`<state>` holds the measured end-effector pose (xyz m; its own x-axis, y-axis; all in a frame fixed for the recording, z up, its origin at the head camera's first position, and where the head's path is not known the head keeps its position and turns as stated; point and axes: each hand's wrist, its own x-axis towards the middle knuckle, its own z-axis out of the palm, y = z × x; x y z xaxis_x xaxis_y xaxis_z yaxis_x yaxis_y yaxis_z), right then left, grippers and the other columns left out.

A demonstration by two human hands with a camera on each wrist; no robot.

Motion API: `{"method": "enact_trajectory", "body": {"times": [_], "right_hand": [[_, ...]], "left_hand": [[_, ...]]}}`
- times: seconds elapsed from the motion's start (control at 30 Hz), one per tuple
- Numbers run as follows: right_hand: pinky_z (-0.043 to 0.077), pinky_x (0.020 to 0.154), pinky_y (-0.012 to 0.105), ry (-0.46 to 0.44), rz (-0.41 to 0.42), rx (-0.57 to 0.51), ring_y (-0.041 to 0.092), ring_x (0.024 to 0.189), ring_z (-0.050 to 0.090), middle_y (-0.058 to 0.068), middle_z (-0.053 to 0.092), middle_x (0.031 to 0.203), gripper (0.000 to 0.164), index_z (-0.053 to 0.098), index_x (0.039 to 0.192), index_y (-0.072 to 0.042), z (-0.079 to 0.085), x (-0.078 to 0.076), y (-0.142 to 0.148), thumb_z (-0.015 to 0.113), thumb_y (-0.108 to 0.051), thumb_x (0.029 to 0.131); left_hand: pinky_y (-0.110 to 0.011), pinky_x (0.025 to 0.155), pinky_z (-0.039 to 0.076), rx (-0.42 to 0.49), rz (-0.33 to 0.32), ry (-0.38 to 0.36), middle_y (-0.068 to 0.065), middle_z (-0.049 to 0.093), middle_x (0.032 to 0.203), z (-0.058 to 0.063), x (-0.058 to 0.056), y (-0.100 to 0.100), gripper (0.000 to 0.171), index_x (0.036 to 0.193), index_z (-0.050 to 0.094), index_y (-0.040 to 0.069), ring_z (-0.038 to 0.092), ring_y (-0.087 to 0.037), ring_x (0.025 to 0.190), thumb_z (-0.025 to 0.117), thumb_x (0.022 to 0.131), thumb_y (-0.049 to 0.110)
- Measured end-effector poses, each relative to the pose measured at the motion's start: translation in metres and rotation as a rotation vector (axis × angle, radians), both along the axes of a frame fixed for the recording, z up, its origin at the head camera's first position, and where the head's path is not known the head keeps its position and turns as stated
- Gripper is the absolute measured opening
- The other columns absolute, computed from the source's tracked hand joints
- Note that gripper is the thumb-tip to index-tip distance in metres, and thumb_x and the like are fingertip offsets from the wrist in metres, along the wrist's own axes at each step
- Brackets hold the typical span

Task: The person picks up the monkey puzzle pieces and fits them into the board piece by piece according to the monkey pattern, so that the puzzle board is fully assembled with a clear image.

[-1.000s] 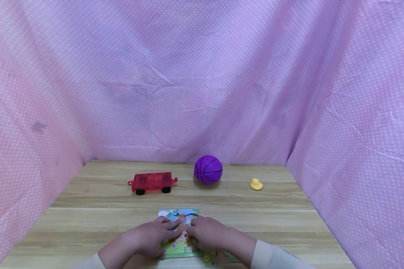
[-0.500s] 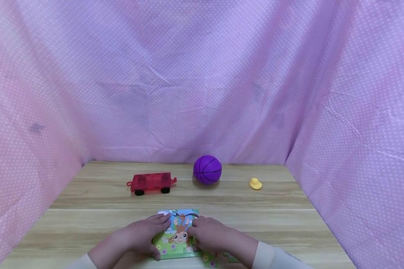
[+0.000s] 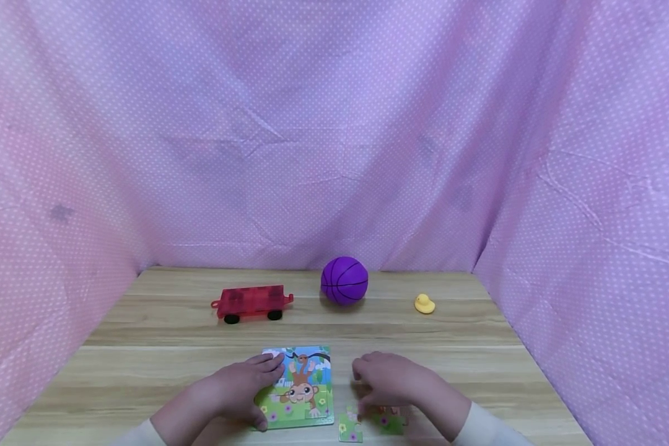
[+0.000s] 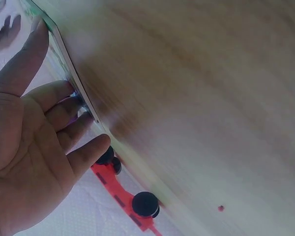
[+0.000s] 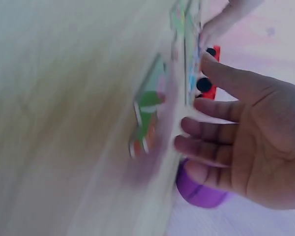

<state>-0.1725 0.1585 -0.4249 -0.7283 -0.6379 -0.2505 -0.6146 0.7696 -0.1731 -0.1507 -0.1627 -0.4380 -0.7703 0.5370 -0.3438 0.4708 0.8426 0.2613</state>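
Observation:
A square jigsaw puzzle (image 3: 300, 410) with a monkey picture lies flat near the front of the table. My left hand (image 3: 235, 389) rests on its left side, fingers on the upper left part and thumb by the lower edge; the left wrist view shows the fingertips along the board's rim (image 4: 71, 69). To the right of the puzzle, my right hand (image 3: 393, 381) is above the table with fingers spread and slightly bent, holding nothing. Beneath and beside it lie loose puzzle pieces: a green flowered one (image 3: 350, 428) and another (image 3: 390, 422), partly covered by the hand.
Farther back on the wooden table (image 3: 173, 359) stand a red toy wagon (image 3: 252, 301) with black wheels, a purple ball (image 3: 344, 281) with basketball lines and a yellow toy duck (image 3: 424, 304). Pink dotted cloth (image 3: 312, 155) hangs behind and on both sides.
My left hand has shifted from the middle of the puzzle to its left side. My right hand has left the puzzle's right side and moved right, over the loose pieces.

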Motion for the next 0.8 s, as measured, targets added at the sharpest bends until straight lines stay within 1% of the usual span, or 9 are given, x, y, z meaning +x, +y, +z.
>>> {"method": "enact_trajectory", "body": {"times": [0.1, 0.17, 0.23, 0.3, 0.4, 0.47, 0.57, 0.7, 0.8], "right_hand": [[0.045, 0.064, 0.028, -0.045, -0.075, 0.103, 0.007, 0.071, 0.048, -0.012, 0.053, 0.08, 0.043, 0.06, 0.093, -0.023, 0.004, 0.004, 0.012, 0.084, -0.049, 0.068], [0.044, 0.063, 0.03, -0.046, -0.092, 0.168, 0.009, 0.069, 0.048, -0.009, 0.052, 0.077, 0.043, 0.059, 0.091, -0.022, 0.003, 0.008, 0.018, 0.087, -0.043, 0.066], [0.043, 0.062, 0.03, -0.037, -0.093, 0.202, 0.01, 0.068, 0.047, -0.009, 0.051, 0.076, 0.042, 0.057, 0.088, -0.023, 0.001, 0.01, 0.022, 0.088, -0.037, 0.063], [0.041, 0.061, 0.028, -0.033, -0.08, 0.196, 0.009, 0.067, 0.045, -0.01, 0.049, 0.074, 0.038, 0.056, 0.083, -0.025, -0.002, 0.012, 0.025, 0.088, -0.029, 0.061], [0.039, 0.059, 0.026, -0.044, -0.064, 0.151, 0.007, 0.064, 0.045, -0.012, 0.049, 0.07, 0.032, 0.057, 0.077, -0.027, -0.005, 0.013, 0.027, 0.086, -0.023, 0.065], [0.04, 0.06, 0.025, -0.046, -0.051, 0.135, 0.006, 0.064, 0.046, -0.013, 0.05, 0.07, 0.028, 0.06, 0.078, -0.027, -0.006, 0.013, 0.028, 0.086, -0.021, 0.067], [0.043, 0.061, 0.027, -0.029, -0.063, 0.122, 0.007, 0.065, 0.047, -0.011, 0.051, 0.072, 0.026, 0.062, 0.082, -0.024, -0.005, 0.012, 0.029, 0.085, -0.021, 0.07], [0.042, 0.06, 0.028, 0.003, -0.117, 0.077, 0.009, 0.066, 0.045, -0.01, 0.048, 0.073, 0.028, 0.058, 0.085, -0.021, -0.004, 0.009, 0.033, 0.083, -0.016, 0.071], [0.041, 0.06, 0.027, 0.018, -0.114, 0.044, 0.008, 0.066, 0.044, -0.011, 0.047, 0.073, 0.027, 0.057, 0.084, -0.022, -0.006, 0.006, 0.035, 0.08, -0.011, 0.073]], "left_hand": [[-0.05, 0.113, 0.034, 0.0, -0.001, -0.001, 0.002, 0.032, 0.16, 0.001, 0.0, 0.0, 0.095, 0.15, 0.042, 0.024, 0.029, -0.03, 0.147, 0.079, 0.069, 0.058], [-0.051, 0.113, 0.034, 0.001, 0.002, -0.005, 0.002, 0.032, 0.16, 0.002, 0.001, 0.0, 0.095, 0.15, 0.042, 0.024, 0.029, -0.03, 0.147, 0.079, 0.069, 0.058], [-0.051, 0.113, 0.034, 0.003, 0.005, -0.009, 0.002, 0.032, 0.16, 0.002, 0.001, 0.0, 0.095, 0.15, 0.042, 0.024, 0.028, -0.031, 0.147, 0.079, 0.069, 0.058], [-0.051, 0.113, 0.034, 0.01, 0.01, -0.015, 0.003, 0.031, 0.16, 0.003, 0.001, 0.0, 0.095, 0.15, 0.042, 0.024, 0.028, -0.031, 0.147, 0.079, 0.069, 0.058], [-0.052, 0.113, 0.034, 0.02, 0.012, -0.02, 0.002, 0.031, 0.16, 0.003, 0.001, -0.001, 0.095, 0.15, 0.042, 0.024, 0.028, -0.031, 0.147, 0.079, 0.07, 0.057], [-0.052, 0.113, 0.033, 0.026, 0.009, -0.021, 0.002, 0.031, 0.161, 0.002, 0.002, -0.002, 0.094, 0.15, 0.042, 0.024, 0.027, -0.031, 0.147, 0.078, 0.07, 0.058], [-0.052, 0.114, 0.033, 0.03, 0.005, -0.024, 0.003, 0.03, 0.161, 0.0, 0.001, -0.003, 0.094, 0.151, 0.041, 0.024, 0.027, -0.031, 0.148, 0.077, 0.071, 0.059], [-0.052, 0.114, 0.033, 0.031, 0.002, -0.023, 0.004, 0.03, 0.161, -0.003, 0.0, -0.003, 0.094, 0.151, 0.04, 0.026, 0.026, -0.031, 0.148, 0.076, 0.071, 0.061], [-0.052, 0.114, 0.033, 0.03, 0.002, -0.02, 0.004, 0.03, 0.161, -0.004, 0.0, -0.004, 0.095, 0.151, 0.04, 0.026, 0.026, -0.031, 0.148, 0.075, 0.071, 0.062]]}}
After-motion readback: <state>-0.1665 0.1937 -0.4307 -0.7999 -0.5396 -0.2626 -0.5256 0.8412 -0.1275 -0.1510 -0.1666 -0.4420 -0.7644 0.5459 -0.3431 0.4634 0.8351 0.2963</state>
